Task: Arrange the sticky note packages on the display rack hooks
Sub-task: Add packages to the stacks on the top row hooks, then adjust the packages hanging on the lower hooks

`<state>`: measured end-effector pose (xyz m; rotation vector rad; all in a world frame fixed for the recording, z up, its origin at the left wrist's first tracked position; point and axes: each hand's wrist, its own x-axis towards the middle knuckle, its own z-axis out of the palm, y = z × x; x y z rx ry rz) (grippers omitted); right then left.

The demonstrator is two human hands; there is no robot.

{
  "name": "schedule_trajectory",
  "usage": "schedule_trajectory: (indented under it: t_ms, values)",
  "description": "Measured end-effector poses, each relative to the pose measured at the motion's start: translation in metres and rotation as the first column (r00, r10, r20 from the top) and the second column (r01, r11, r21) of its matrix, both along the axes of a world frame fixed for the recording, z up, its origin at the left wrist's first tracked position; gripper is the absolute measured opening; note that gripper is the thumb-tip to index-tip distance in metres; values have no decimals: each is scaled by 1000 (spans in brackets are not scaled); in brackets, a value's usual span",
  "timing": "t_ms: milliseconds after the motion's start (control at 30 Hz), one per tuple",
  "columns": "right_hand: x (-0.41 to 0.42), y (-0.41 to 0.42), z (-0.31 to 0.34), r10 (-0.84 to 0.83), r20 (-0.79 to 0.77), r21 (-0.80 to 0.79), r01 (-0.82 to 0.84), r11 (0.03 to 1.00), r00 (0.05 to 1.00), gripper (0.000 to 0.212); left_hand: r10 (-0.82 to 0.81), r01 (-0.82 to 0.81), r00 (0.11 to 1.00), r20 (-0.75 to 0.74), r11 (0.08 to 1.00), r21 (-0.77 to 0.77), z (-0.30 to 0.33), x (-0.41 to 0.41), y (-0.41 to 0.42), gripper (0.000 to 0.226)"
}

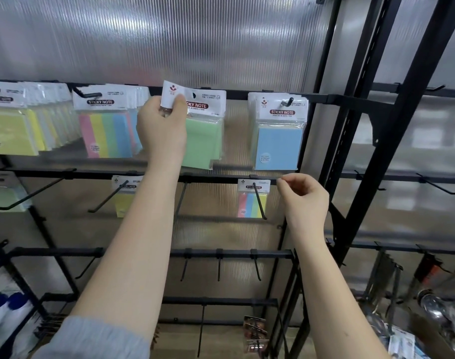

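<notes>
My left hand (pixel 162 128) pinches the white header card of a green sticky note package (pixel 204 141) at the top rail of the black display rack (pixel 273 95); the card's corner bends up above my thumb. To its right a blue sticky note package (pixel 278 147) hangs on a hook (pixel 286 102). Left of my hand hang multicolour packages (pixel 107 133) and a row of yellow packages (pixel 14 133). My right hand (pixel 302 196) is lower, by the second rail, fingers curled and holding nothing. Small multicolour package (pixel 252 203) and yellow package (pixel 124 200) hang on the second row.
Long bare hooks (pixel 32 194) stick out from the second, third and fourth rails. A thick black upright post (pixel 392 141) stands at the right with another rack behind it. White bottles with blue caps (pixel 6 307) sit at lower left, and small carded items (pixel 254 332) hang near the bottom.
</notes>
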<state>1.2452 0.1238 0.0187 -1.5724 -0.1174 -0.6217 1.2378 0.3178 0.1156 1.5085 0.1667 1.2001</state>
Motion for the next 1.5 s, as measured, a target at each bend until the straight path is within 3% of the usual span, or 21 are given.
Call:
schedule_trajectory:
  t_ms: [267,500,700,867,1133,1500]
  values:
    - [0,-2,-4,0,-9,28,0,1000,1000,12,54,-54,999,7,998,40,3,4,2,40]
    - [9,-2,-9,-15,-28,25,16,1000,999,8,107,-96,986,-125,991,95,-5,21,5,45]
    - [16,-6,-14,-21,-68,18,23,1000,997,17,205,-187,945,-254,978,92,-5,34,8,48]
    - [26,-8,-19,-21,-117,-21,19,1000,993,13,243,-221,932,-267,969,112,-14,38,11,27]
    - [50,-7,-35,4,-244,-119,-34,992,970,12,204,-193,945,-258,979,68,-48,25,10,17]
    - [97,21,-76,26,-469,-165,-117,979,883,32,133,-113,805,-578,991,70,-118,16,24,14]
